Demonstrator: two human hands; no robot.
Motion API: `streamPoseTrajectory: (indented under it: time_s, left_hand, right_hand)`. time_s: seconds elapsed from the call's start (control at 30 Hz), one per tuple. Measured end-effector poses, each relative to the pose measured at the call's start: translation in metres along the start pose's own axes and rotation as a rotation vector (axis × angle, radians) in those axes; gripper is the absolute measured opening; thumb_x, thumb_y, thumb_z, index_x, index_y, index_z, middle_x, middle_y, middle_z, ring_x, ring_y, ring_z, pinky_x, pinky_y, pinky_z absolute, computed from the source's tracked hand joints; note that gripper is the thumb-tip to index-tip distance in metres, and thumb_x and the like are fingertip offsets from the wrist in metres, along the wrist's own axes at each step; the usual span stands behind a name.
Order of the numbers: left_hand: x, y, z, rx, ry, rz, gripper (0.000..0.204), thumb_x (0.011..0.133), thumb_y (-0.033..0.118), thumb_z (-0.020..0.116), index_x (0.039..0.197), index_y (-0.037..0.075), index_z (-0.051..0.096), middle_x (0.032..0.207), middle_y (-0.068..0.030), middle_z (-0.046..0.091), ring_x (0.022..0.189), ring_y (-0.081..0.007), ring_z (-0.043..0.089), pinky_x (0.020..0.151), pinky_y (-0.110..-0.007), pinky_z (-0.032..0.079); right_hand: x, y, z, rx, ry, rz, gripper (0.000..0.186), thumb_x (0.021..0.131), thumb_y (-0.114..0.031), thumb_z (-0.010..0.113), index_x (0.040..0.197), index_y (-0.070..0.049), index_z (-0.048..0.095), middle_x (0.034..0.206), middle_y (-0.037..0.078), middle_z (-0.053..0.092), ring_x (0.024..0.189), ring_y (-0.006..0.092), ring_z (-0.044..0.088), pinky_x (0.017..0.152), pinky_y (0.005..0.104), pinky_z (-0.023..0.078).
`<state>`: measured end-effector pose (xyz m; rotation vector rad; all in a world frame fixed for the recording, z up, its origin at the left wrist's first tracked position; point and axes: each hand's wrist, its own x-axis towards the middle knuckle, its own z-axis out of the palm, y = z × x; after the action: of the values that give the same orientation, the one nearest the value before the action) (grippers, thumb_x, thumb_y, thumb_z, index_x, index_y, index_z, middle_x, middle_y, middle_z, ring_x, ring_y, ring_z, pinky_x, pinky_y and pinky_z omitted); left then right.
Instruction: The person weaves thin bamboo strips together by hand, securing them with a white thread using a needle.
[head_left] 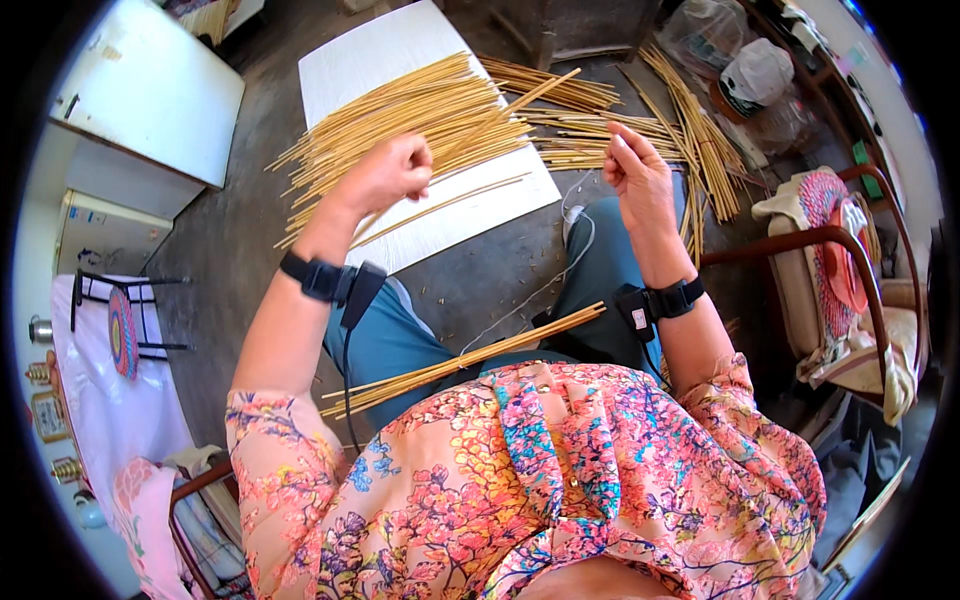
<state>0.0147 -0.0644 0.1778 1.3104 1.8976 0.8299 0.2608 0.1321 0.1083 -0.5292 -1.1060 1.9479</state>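
My left hand (pixel 392 172) is closed over the near side of a wide layer of thin tan sticks (pixel 400 115) on a white board (pixel 350 50). A few slanting sticks (pixel 535 98) line up with this fist and seem to pass through it, crossing above the layer. My right hand (pixel 640 178) is raised off the board's right edge, thumb and fingers pinched together; whatever is between them is too small to make out. Across my lap lies a small bundle of sticks (pixel 480 352). Some single sticks (pixel 450 205) rest on the board's near part.
More stick bundles (pixel 610 135) lie on the floor right of the board, by plastic bags (pixel 755 75). A chair with cushions (pixel 800 230) stands at right, a white cabinet (pixel 150 90) at far left. A thin white cord (pixel 540 290) trails near my legs.
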Motion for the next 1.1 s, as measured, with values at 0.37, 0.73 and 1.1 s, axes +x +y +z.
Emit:
streamPoseTrajectory:
  time_s: [0.37, 0.73, 1.1]
  left_hand:
    - [-0.052, -0.009, 0.053, -0.526, -0.172, -0.266, 0.011, 0.078, 0.006, 0.058, 0.087, 0.000, 0.055, 0.073, -0.0041, 0.058, 0.062, -0.0088, 0.057, 0.056, -0.021, 0.047]
    - [-0.060, -0.024, 0.066, -0.679, -0.011, -0.295, 0.011, 0.081, 0.005, 0.058, 0.091, 0.000, 0.058, 0.075, -0.0053, 0.060, 0.057, -0.0072, 0.054, 0.050, -0.018, 0.044]
    - [-0.057, -0.009, 0.058, -0.543, 0.086, -0.288, 0.005, 0.080, 0.008, 0.059, 0.081, 0.004, 0.059, 0.068, -0.0023, 0.058, 0.050, -0.0033, 0.047, 0.043, -0.016, 0.035]
  right_hand:
    - [-0.006, 0.002, 0.002, -0.073, -0.038, 0.020, 0.021, 0.086, -0.011, 0.060, 0.104, -0.001, 0.062, 0.075, -0.001, 0.058, 0.061, 0.0059, 0.054, 0.055, 0.0183, 0.045]
    - [-0.020, 0.017, 0.008, -0.092, -0.065, 0.064, 0.019, 0.085, -0.010, 0.060, 0.102, -0.002, 0.062, 0.076, 0.001, 0.060, 0.062, 0.0063, 0.055, 0.054, 0.0183, 0.045]
    - [-0.018, 0.021, 0.015, 0.021, -0.059, 0.175, 0.023, 0.085, -0.009, 0.060, 0.105, 0.002, 0.059, 0.076, 0.003, 0.059, 0.061, 0.0080, 0.055, 0.054, 0.0189, 0.045]
